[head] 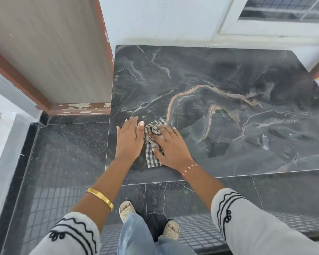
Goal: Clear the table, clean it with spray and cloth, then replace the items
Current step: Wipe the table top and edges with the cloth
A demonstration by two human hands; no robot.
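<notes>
No readable text, labels, brands or numbers anywhere in view, including on the surface (228,89) and cloth (152,142).

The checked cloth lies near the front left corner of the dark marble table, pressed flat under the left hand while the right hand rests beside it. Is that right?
Not quite: the hands are swapped. In the head view the right hand presses the checked cloth onto the dark marble table, and the left hand lies flat beside it.

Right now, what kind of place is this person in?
Probably a room in a home. There is a dark marble table against a white wall, a wooden door, a window, and the right hand presses a checked cloth.
</notes>
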